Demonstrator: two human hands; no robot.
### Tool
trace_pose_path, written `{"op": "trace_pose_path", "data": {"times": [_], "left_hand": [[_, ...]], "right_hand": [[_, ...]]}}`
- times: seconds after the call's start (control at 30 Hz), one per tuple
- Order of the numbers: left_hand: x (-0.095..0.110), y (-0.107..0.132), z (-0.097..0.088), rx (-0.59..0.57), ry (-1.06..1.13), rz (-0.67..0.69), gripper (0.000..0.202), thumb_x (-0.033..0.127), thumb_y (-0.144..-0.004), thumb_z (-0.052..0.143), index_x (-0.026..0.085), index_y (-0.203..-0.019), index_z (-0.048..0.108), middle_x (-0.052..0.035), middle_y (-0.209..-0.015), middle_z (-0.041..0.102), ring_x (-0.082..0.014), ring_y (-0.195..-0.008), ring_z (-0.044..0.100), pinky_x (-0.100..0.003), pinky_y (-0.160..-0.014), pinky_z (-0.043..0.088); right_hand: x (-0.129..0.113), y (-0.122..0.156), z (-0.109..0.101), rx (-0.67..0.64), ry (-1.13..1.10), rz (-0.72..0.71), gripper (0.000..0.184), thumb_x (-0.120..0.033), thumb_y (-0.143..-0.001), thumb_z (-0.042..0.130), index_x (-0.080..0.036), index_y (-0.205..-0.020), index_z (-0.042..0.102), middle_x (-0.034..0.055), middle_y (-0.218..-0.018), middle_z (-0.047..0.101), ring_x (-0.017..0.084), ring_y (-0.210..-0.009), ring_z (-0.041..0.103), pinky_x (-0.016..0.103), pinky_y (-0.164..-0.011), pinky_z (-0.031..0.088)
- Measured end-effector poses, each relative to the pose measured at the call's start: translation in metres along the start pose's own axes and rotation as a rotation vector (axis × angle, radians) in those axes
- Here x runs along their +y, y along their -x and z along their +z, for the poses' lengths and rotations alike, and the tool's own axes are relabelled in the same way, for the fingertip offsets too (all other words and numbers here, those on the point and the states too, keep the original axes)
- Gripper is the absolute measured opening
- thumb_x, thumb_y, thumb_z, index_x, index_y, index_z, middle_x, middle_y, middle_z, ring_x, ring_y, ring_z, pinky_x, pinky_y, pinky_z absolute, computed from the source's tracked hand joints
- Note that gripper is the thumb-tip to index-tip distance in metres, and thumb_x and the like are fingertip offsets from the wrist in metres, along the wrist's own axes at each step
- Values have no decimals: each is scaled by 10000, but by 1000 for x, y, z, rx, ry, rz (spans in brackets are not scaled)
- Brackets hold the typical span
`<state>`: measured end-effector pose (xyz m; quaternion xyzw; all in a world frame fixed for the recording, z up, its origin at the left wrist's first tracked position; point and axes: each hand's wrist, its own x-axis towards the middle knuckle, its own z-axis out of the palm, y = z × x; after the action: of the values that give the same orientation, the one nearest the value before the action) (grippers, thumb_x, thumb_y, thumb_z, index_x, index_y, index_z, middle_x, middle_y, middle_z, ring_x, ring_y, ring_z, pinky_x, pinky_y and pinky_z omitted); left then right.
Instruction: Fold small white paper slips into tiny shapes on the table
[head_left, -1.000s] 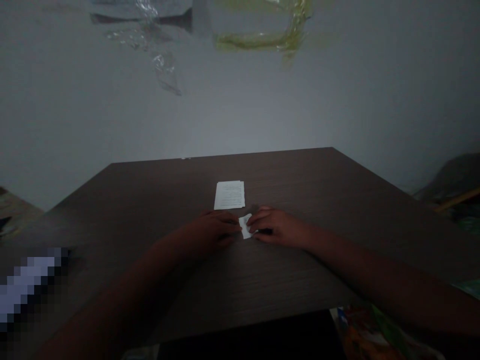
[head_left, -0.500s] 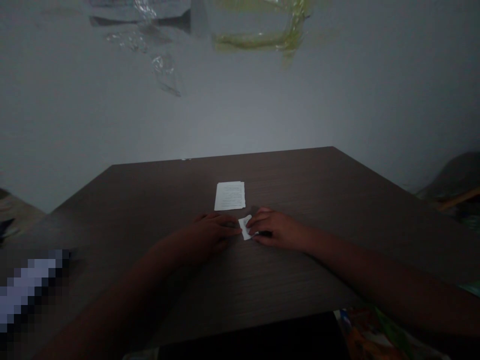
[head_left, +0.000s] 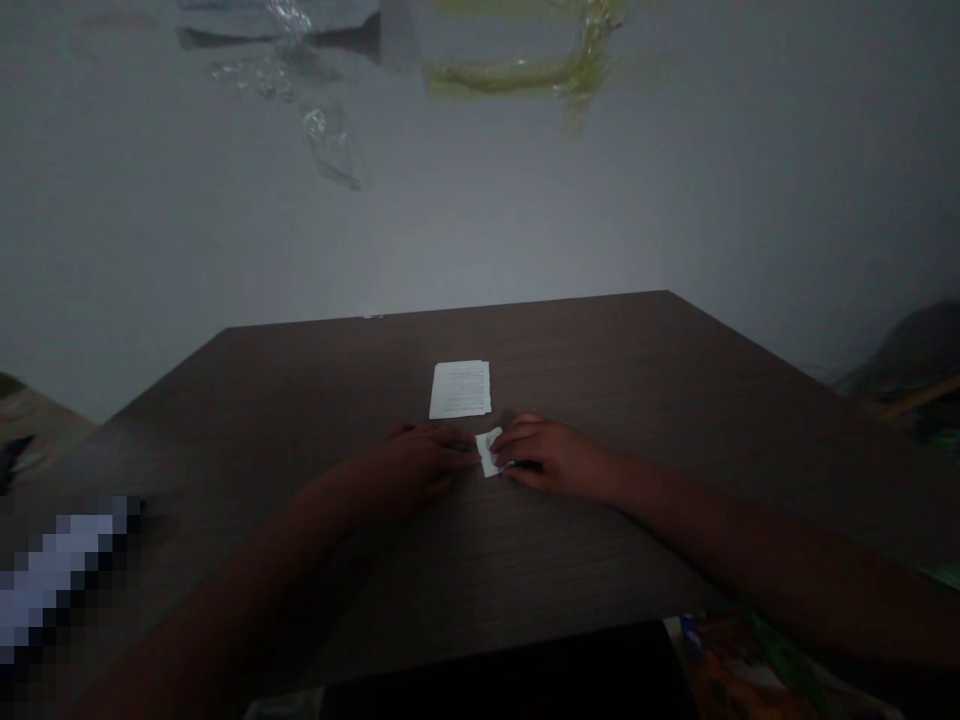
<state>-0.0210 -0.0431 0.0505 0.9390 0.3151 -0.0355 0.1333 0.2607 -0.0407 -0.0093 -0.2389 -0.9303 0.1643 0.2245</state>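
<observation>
A small folded white piece of paper lies on the dark wooden table, pinched between both hands. My left hand rests on the table with its fingertips pressed on the paper's left edge. My right hand holds the paper's right side, fingers closed over it. Just beyond the hands lies a flat white sheet of paper with faint print, touched by neither hand.
The table's far edge meets a pale wall. Clear and yellowish tape remnants stick to the wall high up. A blurred-out patch sits at the table's left. Colourful items lie below the table's near right edge.
The hands have barely moved; the fingers have closed in slightly on the small paper, which shows a little less.
</observation>
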Motion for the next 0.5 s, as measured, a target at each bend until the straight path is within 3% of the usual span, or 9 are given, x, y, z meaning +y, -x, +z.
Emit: {"op": "trace_pose_path", "data": {"times": [0.5], "left_hand": [[-2,0,-2,-16,-1,2,372,74,-973,604,283,-1213,798,-73,-1579,661,-326,-1467,605,-583,-1272,401]], "right_hand": [[2,-2,6,21,19,-9,171,-179,-1040,679,-222,-1143,809,87,-1200,825,240,-1097,716,448,-1046,570]]}}
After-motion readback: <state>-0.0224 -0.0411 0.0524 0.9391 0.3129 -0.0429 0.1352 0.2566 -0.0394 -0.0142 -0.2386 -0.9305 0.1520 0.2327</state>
